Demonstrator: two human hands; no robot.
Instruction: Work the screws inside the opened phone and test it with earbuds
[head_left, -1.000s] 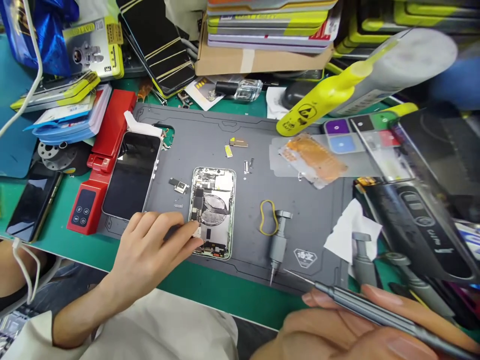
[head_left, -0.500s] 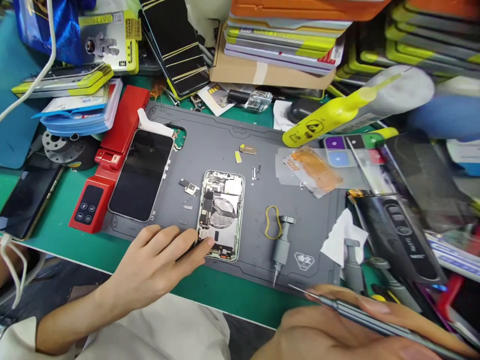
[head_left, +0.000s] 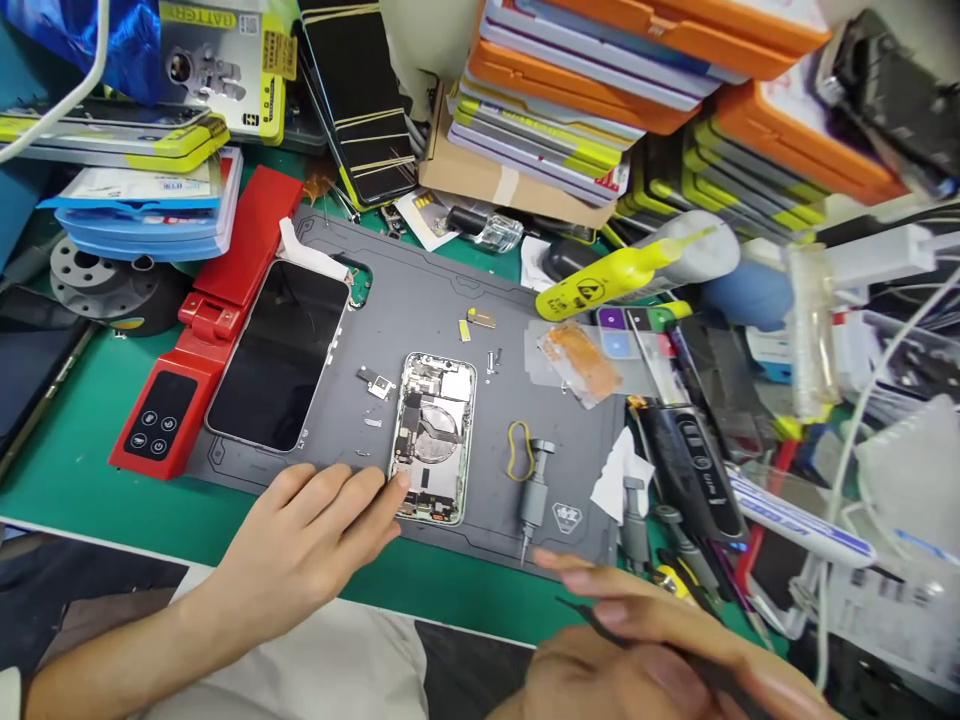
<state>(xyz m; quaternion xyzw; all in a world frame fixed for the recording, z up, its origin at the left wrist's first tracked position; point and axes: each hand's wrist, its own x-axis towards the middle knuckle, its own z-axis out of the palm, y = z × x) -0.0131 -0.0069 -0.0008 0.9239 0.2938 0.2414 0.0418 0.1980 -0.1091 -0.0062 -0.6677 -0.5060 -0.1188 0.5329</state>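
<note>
An opened phone body [head_left: 433, 436] with bare internals lies on the grey work mat [head_left: 420, 300]. My left hand [head_left: 307, 540] rests flat on the mat's front edge, fingers stretched out, fingertips touching the phone's lower left corner. My right hand [head_left: 660, 640] hovers low at the front right, blurred, fingers closed around a thin dark tool [head_left: 637, 645]. A grey screwdriver [head_left: 534, 495] lies on the mat beside a yellow rubber band [head_left: 519, 450]. A detached black screen [head_left: 279, 355] lies left of the phone body.
A red device [head_left: 187, 390] borders the mat's left side. Small screws and parts [head_left: 480, 325] dot the mat. A yellow-nozzled bottle [head_left: 630, 270] lies at the back right. Stacked boxes [head_left: 600, 110] crowd the rear. Tools and cables [head_left: 697, 480] clutter the right.
The view has tilted up and to the right, showing more of the rear stacks and right clutter. My right hand with its tool shifted left and lower. My left hand stayed at the phone.
</note>
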